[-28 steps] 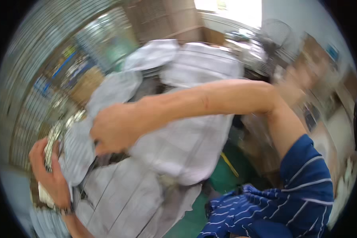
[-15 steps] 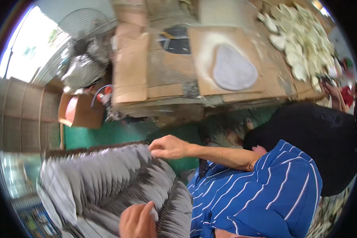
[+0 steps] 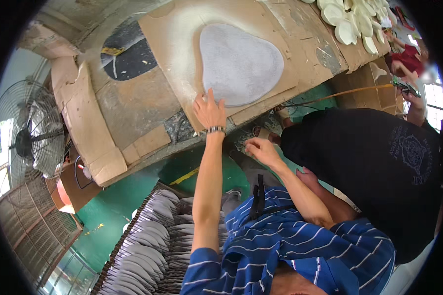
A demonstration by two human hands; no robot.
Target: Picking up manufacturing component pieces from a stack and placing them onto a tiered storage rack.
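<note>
A grey, rounded-triangular flat pad (image 3: 241,64) lies on a cardboard sheet (image 3: 174,37) with pale overspray around the pad. My left hand (image 3: 210,112), a band at its wrist, reaches to the pad's near left edge. Its fingers are spread, with the fingertips at the edge; whether they press on it I cannot tell. My right hand (image 3: 263,150) hangs in front of the bench edge, fingers curled toward the thumb, and nothing shows in it. Below my left arm, many thin grey pieces (image 3: 150,246) stand in close rows on a rack.
The bench (image 3: 147,108) is covered with worn cardboard; a dark oval patch (image 3: 128,49) is at its left. Cream-coloured cupped pieces (image 3: 347,29) are heaped at far right. A person in black (image 3: 359,167) stands close on my right. A fan (image 3: 32,132) and cardboard box (image 3: 79,184) are at left.
My left hand has gone from the racked grey pieces up to the pad on the bench. My right hand has left the rack and moved right. The view has shifted toward the bench.
</note>
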